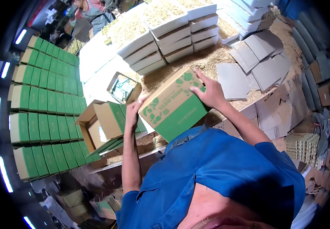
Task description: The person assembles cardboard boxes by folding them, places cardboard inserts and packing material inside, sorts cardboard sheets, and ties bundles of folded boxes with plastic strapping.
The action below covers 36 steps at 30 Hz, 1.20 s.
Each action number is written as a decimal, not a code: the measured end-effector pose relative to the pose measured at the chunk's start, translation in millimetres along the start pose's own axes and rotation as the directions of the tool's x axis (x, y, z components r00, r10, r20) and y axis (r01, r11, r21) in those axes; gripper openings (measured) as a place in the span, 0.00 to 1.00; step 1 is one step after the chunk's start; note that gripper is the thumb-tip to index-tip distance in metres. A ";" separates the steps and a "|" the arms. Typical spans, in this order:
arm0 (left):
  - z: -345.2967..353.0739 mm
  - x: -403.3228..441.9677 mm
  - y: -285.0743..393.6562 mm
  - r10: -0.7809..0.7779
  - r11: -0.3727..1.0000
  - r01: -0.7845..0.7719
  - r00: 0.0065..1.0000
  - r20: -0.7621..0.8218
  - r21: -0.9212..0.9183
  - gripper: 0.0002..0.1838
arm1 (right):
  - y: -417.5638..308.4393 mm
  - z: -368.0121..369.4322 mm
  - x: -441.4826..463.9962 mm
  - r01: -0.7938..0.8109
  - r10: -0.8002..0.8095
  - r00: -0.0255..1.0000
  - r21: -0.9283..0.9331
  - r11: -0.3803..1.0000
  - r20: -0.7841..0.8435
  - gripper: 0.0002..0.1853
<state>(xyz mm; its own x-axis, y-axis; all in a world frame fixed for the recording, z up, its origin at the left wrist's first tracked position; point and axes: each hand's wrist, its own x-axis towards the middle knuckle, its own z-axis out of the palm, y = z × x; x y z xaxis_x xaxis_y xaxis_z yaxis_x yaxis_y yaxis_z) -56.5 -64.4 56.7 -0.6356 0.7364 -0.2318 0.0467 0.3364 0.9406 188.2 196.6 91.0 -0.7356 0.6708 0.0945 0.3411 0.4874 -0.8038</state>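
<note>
A person's two bare hands are holding a green and brown printed box (pixel 177 107) at opposite ends, in front of the blue shirt (pixel 211 164); the box is tilting over the near edge of the table (pixel 149 152), and whether the table is bearing any weight cannot be told. The left hand (pixel 133 111) is gripping the left end, its thumb pressing by the upper edge and its other fingers partly hiding, so their spread cannot be told. The right hand (pixel 210 92) is clasping the right end, thumb lying on the brown face, forefinger reaching apart from it along the far corner, the remaining fingers hiding. Beside the left forearm an open carton (pixel 103 131) is sitting at the table's near left corner, with a small open box (pixel 123 89) holding packets just beyond. White trays (pixel 169 42) are standing stacked toward the far edge, grey sheets (pixel 254 65) are lying toward the right edge, and rows of green boxes (pixel 48 108) are rising past the left edge.
</note>
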 end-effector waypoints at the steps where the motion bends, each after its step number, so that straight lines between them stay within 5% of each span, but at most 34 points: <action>1: 5.1 -5.8 -9.5 -0.015 0.999 0.013 0.999 -0.028 -0.051 0.24 | 12.5 2.8 -10.6 0.167 -0.166 0.985 -0.022 0.986 0.046 0.39; 2: 10.6 -13.7 -20.5 -0.037 0.994 0.031 0.998 -0.057 -0.105 0.25 | 20.3 3.5 -24.5 0.328 -0.323 0.941 -0.036 0.944 0.101 0.40; 3: 12.1 -16.3 -46.8 -0.095 0.993 0.088 0.992 -0.087 -0.083 0.26 | 16.5 -2.5 -40.1 0.296 -0.283 0.924 -0.013 0.955 0.258 0.42; 5: 28.0 -21.2 -85.6 -0.213 0.960 0.176 0.963 -0.164 -0.216 0.27 | 32.6 1.7 -55.8 0.328 -0.322 0.909 0.020 0.944 0.265 0.41; 8: 42.0 -5.2 -161.1 -0.164 0.983 0.180 0.947 -0.278 0.032 0.24 | 33.5 -0.8 -47.9 0.406 -0.389 0.879 -0.006 0.914 0.275 0.33; 9: 37.4 0.0 -189.3 -0.164 0.983 0.177 0.957 -0.239 0.037 0.22 | 28.9 0.9 -38.0 0.505 -0.482 0.848 -0.060 0.861 0.222 0.28; 11: 54.0 -6.1 -133.4 -0.095 0.988 0.123 0.958 -0.269 0.091 0.20 | 20.4 16.8 -12.0 0.590 -0.583 0.807 -0.113 0.799 0.092 0.24; 14: 49.7 28.0 -161.8 -0.266 0.961 0.244 0.943 -0.198 -0.130 0.20 | 15.0 50.4 39.4 0.578 -0.579 0.814 -0.163 0.800 0.046 0.26; 19: 43.5 45.1 -211.9 -0.457 0.767 0.350 0.887 -0.075 -0.538 0.22 | 20.3 87.3 90.7 0.330 -0.262 0.942 -0.447 0.832 0.209 0.39; 20: 54.5 32.9 -191.3 -0.527 0.800 0.465 0.846 -0.073 -0.380 0.34 | 35.3 99.7 92.5 0.343 -0.273 0.937 -0.440 0.830 0.217 0.39; 22: 71.3 11.3 -120.4 -0.605 0.716 0.489 0.791 -0.094 -0.497 0.47 | 64.2 118.2 96.9 0.163 -0.080 0.977 -0.454 0.876 0.197 0.41; 23: 62.9 5.9 -118.7 -0.443 0.699 0.445 0.884 0.149 -0.561 0.53 | 65.9 117.0 105.3 0.236 -0.113 0.958 -0.497 0.835 0.265 0.42; 24: 65.9 1.3 -117.7 -0.333 0.697 0.321 0.937 0.107 -0.641 0.51 | 65.9 117.9 112.1 0.242 -0.123 0.958 -0.495 0.835 0.260 0.42; 26: 80.5 -5.9 -117.5 -0.248 0.920 0.209 0.966 -0.080 -0.331 0.43 | 69.8 120.5 109.1 0.198 -0.064 0.960 -0.497 0.845 0.273 0.37; 27: 91.8 -10.3 -119.4 -0.269 0.899 0.203 0.955 -0.123 -0.387 0.35 | 60.5 113.9 112.9 0.104 0.132 0.907 -0.517 0.850 0.399 0.35; 28: 98.7 -10.4 -123.3 -0.283 0.879 0.186 0.945 -0.165 -0.440 0.30 | 64.7 110.0 112.9 0.105 0.128 0.911 -0.521 0.847 0.392 0.35; 30: 94.8 -7.2 -131.4 -0.293 0.895 0.205 0.940 -0.175 -0.395 0.30 | 78.1 95.0 112.0 0.072 0.009 0.954 -0.257 0.964 0.300 0.33; 31: 91.1 -6.6 -135.8 -0.295 0.897 0.217 0.943 -0.153 -0.386 0.28 | 68.2 65.0 122.5 -0.032 0.083 0.951 -0.175 0.984 0.296 0.33; 32: 86.9 -6.8 -142.2 -0.299 0.900 0.227 0.943 -0.148 -0.372 0.26 | 71.2 42.9 138.8 0.070 -0.071 0.997 -0.052 0.996 -0.008 0.31; 33: 86.0 -9.3 -137.2 -0.312 0.900 0.236 0.936 -0.162 -0.367 0.25 | 77.9 7.0 166.6 0.122 -0.125 0.986 -0.028 0.992 -0.115 0.30; 35: 84.5 -11.9 -132.6 -0.321 0.902 0.243 0.931 -0.175 -0.358 0.24 | 100.2 -60.0 239.9 -0.216 0.217 0.900 0.047 0.975 -0.377 0.34; 36: 85.2 -11.5 -136.2 -0.306 0.919 0.237 0.933 -0.190 -0.316 0.24 | 107.8 -90.8 272.3 -0.149 0.118 0.871 -0.026 0.989 -0.477 0.38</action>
<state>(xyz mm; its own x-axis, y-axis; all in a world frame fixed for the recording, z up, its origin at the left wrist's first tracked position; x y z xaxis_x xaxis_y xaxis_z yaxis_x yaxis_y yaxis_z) 10.0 -68.7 -89.9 -0.7536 0.4724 -0.4570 -0.3514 0.2980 0.8875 77.7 482.6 83.4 -0.3209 0.9086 0.2675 0.4622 0.3967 -0.7931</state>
